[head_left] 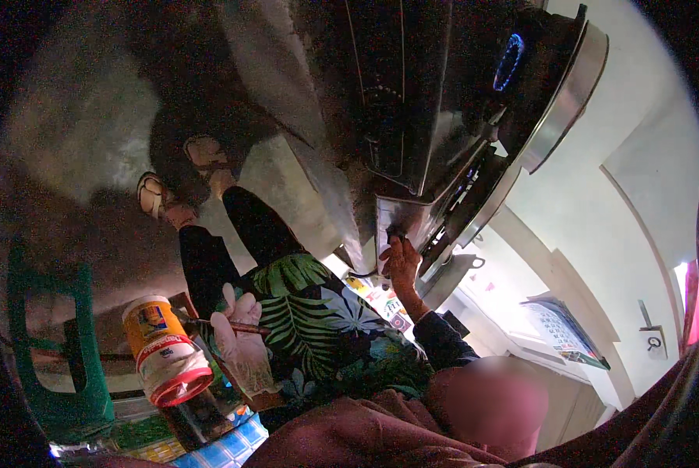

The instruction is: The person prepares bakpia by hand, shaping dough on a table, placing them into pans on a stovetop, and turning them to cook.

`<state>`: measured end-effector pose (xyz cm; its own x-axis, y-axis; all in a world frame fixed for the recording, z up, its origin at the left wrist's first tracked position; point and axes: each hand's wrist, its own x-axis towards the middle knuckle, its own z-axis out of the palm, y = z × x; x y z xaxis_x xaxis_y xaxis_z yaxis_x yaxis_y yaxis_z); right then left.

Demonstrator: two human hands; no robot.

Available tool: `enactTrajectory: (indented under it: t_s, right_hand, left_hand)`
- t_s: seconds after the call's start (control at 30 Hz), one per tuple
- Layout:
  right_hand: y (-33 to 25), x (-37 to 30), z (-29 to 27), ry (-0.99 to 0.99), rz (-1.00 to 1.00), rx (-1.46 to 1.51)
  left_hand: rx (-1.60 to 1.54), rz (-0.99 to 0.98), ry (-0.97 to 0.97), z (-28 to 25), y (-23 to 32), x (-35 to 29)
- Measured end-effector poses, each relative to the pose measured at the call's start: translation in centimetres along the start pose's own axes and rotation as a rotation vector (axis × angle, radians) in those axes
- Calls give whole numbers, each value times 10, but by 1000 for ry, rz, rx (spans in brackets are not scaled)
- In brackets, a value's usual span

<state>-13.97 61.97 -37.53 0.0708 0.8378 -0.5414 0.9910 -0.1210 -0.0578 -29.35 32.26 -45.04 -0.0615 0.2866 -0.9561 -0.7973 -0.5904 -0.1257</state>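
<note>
My right hand (401, 269), bare and in a dark sleeve, has its fingers closed on a dark knob (396, 234) on the front of the gas stove (412, 210). A blue ring of flame (509, 62) burns on the far burner. On the left, my left hand (240, 331) wears a pale, thin glove. Its fingers are bent around a thin reddish-brown stick (249, 327); the stick's far end is hard to make out. Beside that hand is an orange and white plastic jar (162, 343) with a red rim.
A green plastic chair (61, 390) is at the far left. Near the jar lies a blue-and-white checked cover (228, 446). A curved metal rim (571, 101) edges the stove's right side. A calendar (564, 331) hangs near the white wall. My sandalled feet (156, 193) are on the floor.
</note>
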Motion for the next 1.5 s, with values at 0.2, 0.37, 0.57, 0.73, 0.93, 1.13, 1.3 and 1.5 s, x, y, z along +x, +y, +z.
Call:
enactTrajectory:
  t_s: [0.2, 0.37, 0.57, 0.73, 0.93, 1.13, 1.3, 1.5]
  right_hand:
    - [4, 0, -1, 2, 73, 99]
    - [0, -3, 1, 2, -15, 179]
    - [1, -4, 0, -21, -41, 228]
    - [9, 2, 1, -24, -113, 19]
    - [0, -3, 1, 8, 48, 254]
    - [4, -2, 1, 8, -31, 199]
    - [-1, -2, 1, 6, -31, 41]
    - [1, 0, -2, -10, -39, -93]
  left_hand:
    - [-18, 15, 41, -6, -6, 0]
    - [-43, 13, -18, -16, -6, 1]
    - [18, 53, -57, -32, -12, 4]
    - [149, 51, 148, 19, 0, -6]
    - [37, 34, 70, -15, -10, 3]
    - [-116, -11, -88, -25, -11, 10]
    - [-153, -20, -89, -12, -9, 6]
    - [-88, -16, -64, -13, -9, 5]
